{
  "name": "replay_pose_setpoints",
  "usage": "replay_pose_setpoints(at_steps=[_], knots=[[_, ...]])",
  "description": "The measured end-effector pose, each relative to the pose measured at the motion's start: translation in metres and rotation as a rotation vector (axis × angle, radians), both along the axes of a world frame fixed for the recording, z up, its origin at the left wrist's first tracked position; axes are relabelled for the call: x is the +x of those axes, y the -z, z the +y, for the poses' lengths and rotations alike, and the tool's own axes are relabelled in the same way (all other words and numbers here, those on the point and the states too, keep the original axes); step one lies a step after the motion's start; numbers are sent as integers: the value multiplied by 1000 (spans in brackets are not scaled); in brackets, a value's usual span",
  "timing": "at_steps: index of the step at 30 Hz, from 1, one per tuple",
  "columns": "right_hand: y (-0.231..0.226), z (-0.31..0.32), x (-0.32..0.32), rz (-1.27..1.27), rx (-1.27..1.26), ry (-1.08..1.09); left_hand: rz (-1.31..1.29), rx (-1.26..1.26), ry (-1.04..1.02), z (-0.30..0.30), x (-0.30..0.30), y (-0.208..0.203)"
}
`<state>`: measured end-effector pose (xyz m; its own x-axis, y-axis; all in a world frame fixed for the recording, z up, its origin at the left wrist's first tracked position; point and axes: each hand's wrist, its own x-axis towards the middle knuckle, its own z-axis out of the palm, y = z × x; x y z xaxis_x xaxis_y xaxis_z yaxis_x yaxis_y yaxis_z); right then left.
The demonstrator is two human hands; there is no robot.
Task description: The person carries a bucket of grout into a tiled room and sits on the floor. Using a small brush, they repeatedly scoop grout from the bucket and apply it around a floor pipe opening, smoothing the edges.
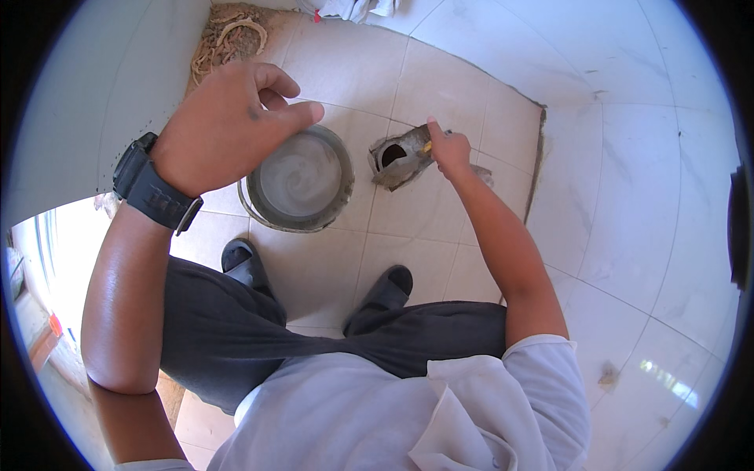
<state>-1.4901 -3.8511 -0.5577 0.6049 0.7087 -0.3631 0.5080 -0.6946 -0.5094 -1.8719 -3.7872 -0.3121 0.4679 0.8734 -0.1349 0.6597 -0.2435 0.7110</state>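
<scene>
Beige tiled floor [330, 271] carries a round grey bucket [345, 177] of cloudy liquid [298, 177] toward its left edge. Beside a rough-edged dark hole [393, 155], nearer the right edge, the right hand [453, 153] grips a mostly hidden, yellow-marked tool [427, 147]; the left hand [224, 129], half-curled and empty, hangs near the bucket.

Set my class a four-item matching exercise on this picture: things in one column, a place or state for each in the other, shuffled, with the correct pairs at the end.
1. Wristwatch
2. Bucket
3. Round opening
4. Sandals

A. Dark inside, beside the right hand
B. Worn as a pair, on the floor tiles
C. Strapped to the left arm
D. Holds a grey mixture

Pairs: 1-C; 2-D; 3-A; 4-B
</scene>
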Motion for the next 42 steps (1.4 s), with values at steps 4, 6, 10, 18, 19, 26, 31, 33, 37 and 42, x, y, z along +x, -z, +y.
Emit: replay_pose_setpoints(at_steps=[4, 6, 10, 18, 19, 26, 31, 33, 37, 42], knots=[[20, -14, 24, 198, -84, 281, 12, 0, -3, -1, -2, 0], [27, -21, 33, 272, -83, 415, 22, 12, -1, -1, -3, -1], [27, -26, 38, 297, -76, 442, 48, 33, -3, 0, -2, -3], [3, -29, 31, 146, -81, -77, 23, 9, 13, -4, 0, -7], [2, -30, 34, 183, -46, -134, 33, 18, 18, -4, 0, -8], [-1, -44, 49, 348, -24, -171, 21, -21, 12, -7, 2, -12], [2, -44, 36, 295, 20, -136, -3, -83, 2, -10, 3, -12], [1, -47, 29, 295, 83, -142, 12, -90, -7, -10, 2, -12], [-6, -61, 22, 248, 194, -96, 42, -112, -14, -8, 0, -14], [-7, -67, 20, 210, 254, 82, 81, -125, -39, -7, 2, -16]])
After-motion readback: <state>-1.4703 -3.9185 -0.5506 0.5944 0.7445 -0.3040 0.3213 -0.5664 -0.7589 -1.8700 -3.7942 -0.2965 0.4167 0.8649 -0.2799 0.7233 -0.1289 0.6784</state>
